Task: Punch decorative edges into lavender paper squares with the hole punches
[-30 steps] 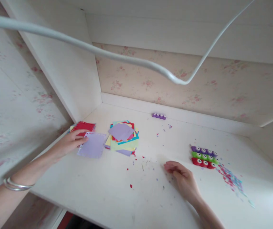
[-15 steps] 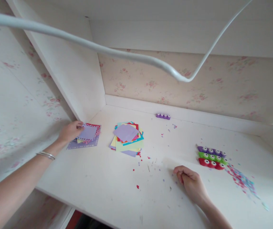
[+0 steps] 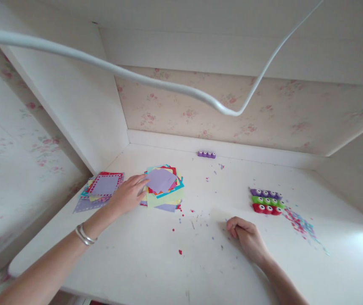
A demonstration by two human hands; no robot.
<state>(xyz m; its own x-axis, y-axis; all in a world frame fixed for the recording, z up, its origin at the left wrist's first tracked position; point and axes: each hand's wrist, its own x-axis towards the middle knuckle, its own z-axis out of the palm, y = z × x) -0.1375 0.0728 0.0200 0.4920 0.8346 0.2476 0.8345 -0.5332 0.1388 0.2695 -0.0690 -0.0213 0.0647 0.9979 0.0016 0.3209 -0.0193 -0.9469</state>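
My left hand, with a silver bangle on its wrist, reaches to the left edge of a pile of coloured paper squares. Its fingers are apart, the tips at the lilac top sheet; whether they press on it I cannot tell. Left of that hand lies a second stack, topped by a lilac paper square with a punched red border. My right hand rests on the white table, fingers curled in, nothing showing in them.
Rows of purple, green and red craft punches stand at the right, beside a spread of paper confetti. More purple punches sit by the back wall. A white cable crosses above the table.
My left hand has let go of the bordered lilac square on the left stack and moved right to the coloured paper pile. The view has shifted a little; my right hand stays curled.
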